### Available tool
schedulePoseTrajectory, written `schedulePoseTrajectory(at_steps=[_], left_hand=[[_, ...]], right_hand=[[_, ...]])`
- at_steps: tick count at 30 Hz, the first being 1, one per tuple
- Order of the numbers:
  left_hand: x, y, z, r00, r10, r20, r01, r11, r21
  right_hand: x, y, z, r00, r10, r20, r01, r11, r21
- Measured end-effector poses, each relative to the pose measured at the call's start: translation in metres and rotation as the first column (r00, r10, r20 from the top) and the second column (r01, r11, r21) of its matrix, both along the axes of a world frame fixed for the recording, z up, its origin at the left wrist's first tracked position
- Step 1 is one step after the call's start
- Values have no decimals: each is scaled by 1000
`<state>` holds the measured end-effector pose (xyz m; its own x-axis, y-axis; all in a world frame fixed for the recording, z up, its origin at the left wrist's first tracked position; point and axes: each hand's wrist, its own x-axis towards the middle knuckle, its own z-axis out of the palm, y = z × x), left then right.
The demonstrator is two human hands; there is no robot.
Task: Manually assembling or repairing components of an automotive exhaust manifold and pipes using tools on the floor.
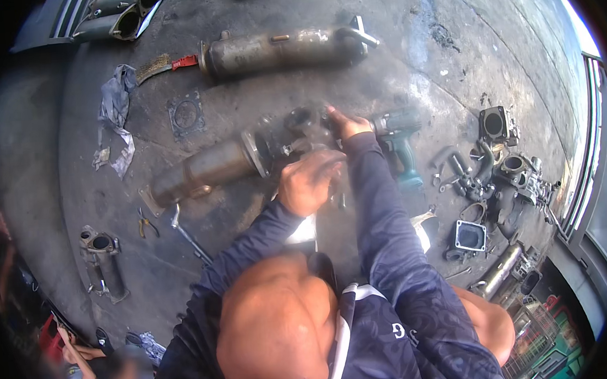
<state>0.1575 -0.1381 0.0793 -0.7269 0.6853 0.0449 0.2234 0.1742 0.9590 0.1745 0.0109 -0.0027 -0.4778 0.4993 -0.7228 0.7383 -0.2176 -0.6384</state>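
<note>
My right hand (349,124) is closed on a dark metal pipe fitting (301,120) with round openings; most of its fingers are hidden behind the part. Just below it, my left hand (308,182) has its fingers curled together against the underside of the fitting. Motion smears those fingertips, and whatever they pinch cannot be made out. A rusty metal cylinder (205,169) with flanged ends lies left of the fitting, its open flange facing it. Close by my right wrist, a teal cordless drill (401,142) rests on the floor.
A second long cylinder (284,50) lies beyond my hands, beside a wire brush (164,66). Square gasket (186,115), grey rag (115,117), pliers (146,223) and wrench (190,234) lie leftward. Metal parts (518,176) crowd the right. Another person (92,372) sits lower left.
</note>
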Motion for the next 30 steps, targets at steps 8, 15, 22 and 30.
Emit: schedulePoseTrajectory(at_steps=[8, 15, 22, 30], left_hand=[[3, 6, -4, 1000, -6, 10, 6, 1000, 14], [5, 7, -3, 997, -58, -58, 62, 995, 75], [-1, 6, -2, 999, -41, 16, 40, 998, 50], [4, 4, -3, 995, -43, -93, 44, 999, -1]], right_hand=[[15, 5, -59, 994, -91, -56, 90, 996, -19], [-8, 14, 19, 973, -39, 226, 52, 997, -53], [22, 13, -68, 983, 114, 141, -136, 978, 156], [26, 16, -53, 691, 704, 164, -714, 630, 305]])
